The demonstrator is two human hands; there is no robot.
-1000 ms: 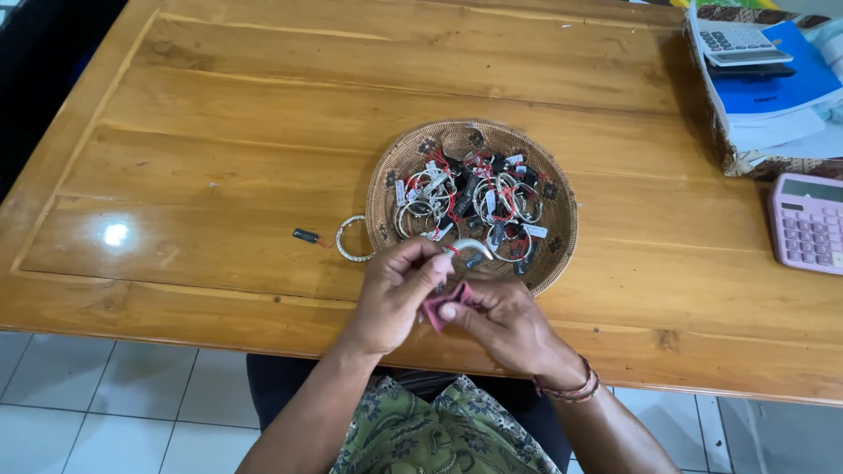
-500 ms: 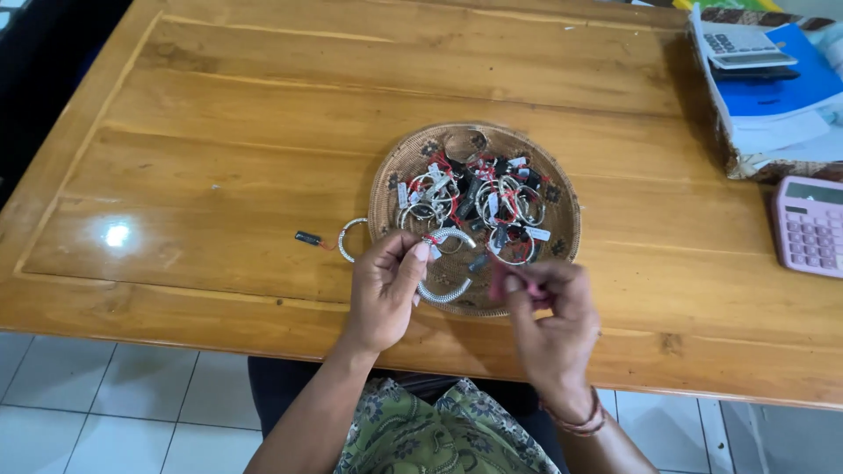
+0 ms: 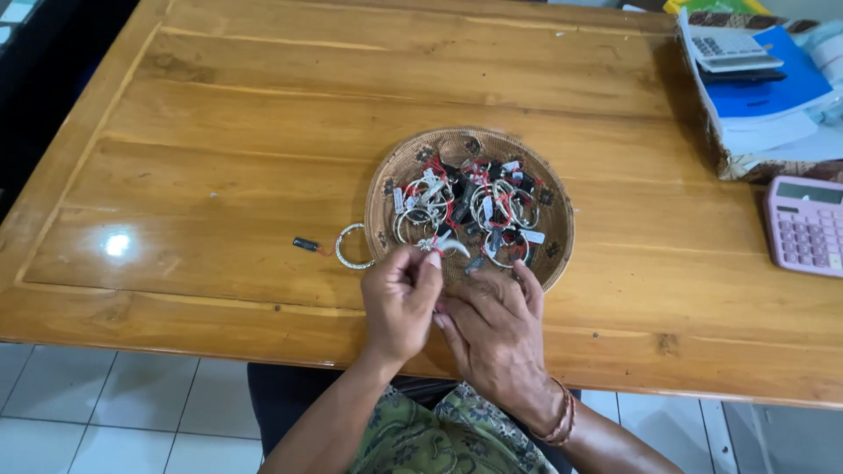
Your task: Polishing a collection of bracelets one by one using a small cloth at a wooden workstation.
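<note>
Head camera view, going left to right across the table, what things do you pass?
Small black piece → loose silver ring → woven tray of rings → stack of books → pink calculator.

One head-worn camera looks steeply down from above the seated person – close over the near edge of the wooden table [image 3: 263,140], facing its far side.

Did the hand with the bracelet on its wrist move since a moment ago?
Yes. The right hand has moved left, back beside the left hand at the near rim of the woven tray.
</note>
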